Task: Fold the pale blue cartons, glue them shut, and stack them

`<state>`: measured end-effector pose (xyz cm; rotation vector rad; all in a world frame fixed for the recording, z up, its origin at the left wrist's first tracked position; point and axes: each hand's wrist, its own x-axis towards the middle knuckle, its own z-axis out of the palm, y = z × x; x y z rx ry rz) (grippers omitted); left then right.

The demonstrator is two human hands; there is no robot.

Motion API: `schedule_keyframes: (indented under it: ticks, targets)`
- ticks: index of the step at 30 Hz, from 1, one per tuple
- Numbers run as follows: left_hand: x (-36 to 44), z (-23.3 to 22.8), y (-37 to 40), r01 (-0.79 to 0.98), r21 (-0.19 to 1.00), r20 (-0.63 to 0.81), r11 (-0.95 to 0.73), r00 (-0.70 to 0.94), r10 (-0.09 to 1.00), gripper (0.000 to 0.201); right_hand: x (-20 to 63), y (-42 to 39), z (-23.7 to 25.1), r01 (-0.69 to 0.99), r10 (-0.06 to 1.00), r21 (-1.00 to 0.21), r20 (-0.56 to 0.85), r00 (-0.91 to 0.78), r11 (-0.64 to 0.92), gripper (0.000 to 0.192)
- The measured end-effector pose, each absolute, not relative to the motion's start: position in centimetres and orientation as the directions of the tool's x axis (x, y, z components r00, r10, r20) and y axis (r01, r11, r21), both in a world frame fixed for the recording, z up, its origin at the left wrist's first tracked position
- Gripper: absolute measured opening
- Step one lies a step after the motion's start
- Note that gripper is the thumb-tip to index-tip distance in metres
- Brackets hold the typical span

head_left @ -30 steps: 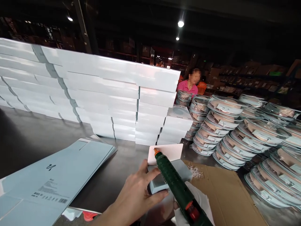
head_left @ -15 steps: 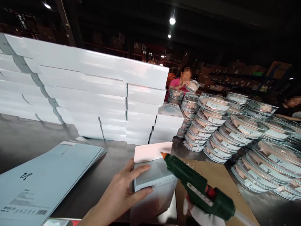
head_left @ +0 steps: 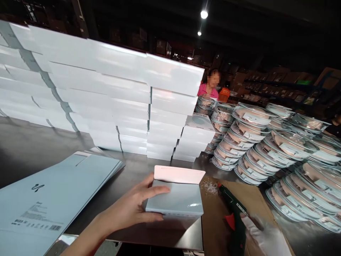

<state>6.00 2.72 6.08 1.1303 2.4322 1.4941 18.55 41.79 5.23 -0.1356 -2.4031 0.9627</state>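
Note:
My left hand (head_left: 128, 202) grips a light blue-grey carton (head_left: 174, 199) from its left side, with fingers over the top and thumb on the near face. A pale pinkish flap (head_left: 178, 175) stands up along the carton's far edge. A shiny streak shows near the right of its top. On the cardboard to the right lies a dark green glue gun (head_left: 233, 201) with a red trigger and an orange-red tip. My right hand (head_left: 262, 231), in a white glove, is blurred beside the gun's rear end, off the handle, its fingers loosely extended.
Flat light-blue printed cartons (head_left: 64, 195) lie stacked at left. Behind stands a wall of white boxes (head_left: 106, 96). Stacks of round wrapped containers (head_left: 250, 138) fill the right. Whitish glue bits (head_left: 210, 186) dot the cardboard sheet (head_left: 250, 192). A person in pink (head_left: 209, 90) is beyond.
The glue gun has moved from the flap down onto the cardboard at right, and my right hand has loosened from its handle. The carton has turned slightly, still in my left hand.

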Motion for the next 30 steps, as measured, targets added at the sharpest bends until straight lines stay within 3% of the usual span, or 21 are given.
schedule_keyframes:
  ticks: [2, 4, 5, 7, 10, 12, 14, 16, 19, 24, 27, 28, 30]
  targets:
    - [6.0, 5.9, 2.6, 0.539, 0.801, 0.295, 0.258, -0.733, 0.613, 0.056, 16.7, 39.3, 6.1, -0.205, 0.194, -0.761, 0.398, -0.896, 0.615, 0.059]
    - [6.1, 5.2, 2.7, 0.542, 0.800, 0.303, 0.256, -0.734, 0.607, 0.055, 14.5, 36.6, 6.6, -0.319, -0.028, -0.827, 0.346, -0.938, 0.463, 0.100]
    - [6.2, 4.7, 2.8, 0.561, 0.796, 0.341, 0.230, -0.727, 0.596, 0.054, 13.6, 35.5, 6.7, -0.351, -0.143, -0.845, 0.321, -0.936, 0.404, 0.108]
    - [6.4, 3.4, 3.3, 0.625, 0.772, 0.484, 0.114, -0.694, 0.533, 0.046, 12.4, 34.1, 6.4, -0.384, -0.270, -0.851, 0.300, -0.915, 0.357, 0.103]
    - [6.5, 1.3, 4.5, 0.713, 0.697, 0.688, -0.077, -0.634, 0.353, 0.052, 12.3, 33.6, 5.8, -0.439, -0.286, -0.814, 0.347, -0.893, 0.381, 0.084]
    - [6.5, 0.5, 5.0, 0.748, 0.653, 0.742, -0.121, -0.600, 0.298, 0.059, 12.7, 33.2, 5.8, -0.516, -0.343, -0.736, 0.394, -0.853, 0.438, 0.079]
    - [6.4, 0.6, 4.9, 0.778, 0.619, 0.758, -0.106, -0.557, 0.341, 0.055, 12.9, 32.3, 6.1, -0.626, -0.418, -0.602, 0.467, -0.779, 0.495, 0.076]
    - [6.3, 1.2, 4.4, 0.795, 0.604, 0.734, -0.052, -0.529, 0.426, 0.036, 12.7, 31.2, 6.5, -0.719, -0.463, -0.461, 0.555, -0.691, 0.520, 0.070]
    - [6.2, 2.3, 3.6, 0.796, 0.604, 0.669, 0.036, -0.531, 0.520, 0.015, 11.9, 30.2, 6.7, -0.786, -0.501, -0.333, 0.626, -0.598, 0.521, 0.049]
    - [6.3, 2.9, 3.6, 0.746, 0.665, 0.591, 0.028, -0.549, 0.591, 0.018, 11.4, 30.0, 6.6, -0.789, -0.491, -0.260, 0.664, -0.564, 0.556, 0.034]
    - [6.5, 2.7, 3.5, 0.621, 0.783, 0.536, -0.035, -0.646, 0.543, 0.022, 12.6, 30.6, 5.9, -0.752, -0.502, -0.233, 0.619, -0.604, 0.617, 0.048]
    - [6.5, 2.5, 3.4, 0.580, 0.813, 0.521, -0.048, -0.689, 0.504, 0.021, 13.1, 31.0, 5.3, -0.713, -0.466, -0.271, 0.600, -0.651, 0.647, 0.057]
    - [6.6, 1.9, 3.3, 0.520, 0.852, 0.502, -0.062, -0.778, 0.378, 0.017, 13.9, 32.1, 3.6, -0.611, -0.276, -0.456, 0.607, -0.745, 0.647, 0.075]
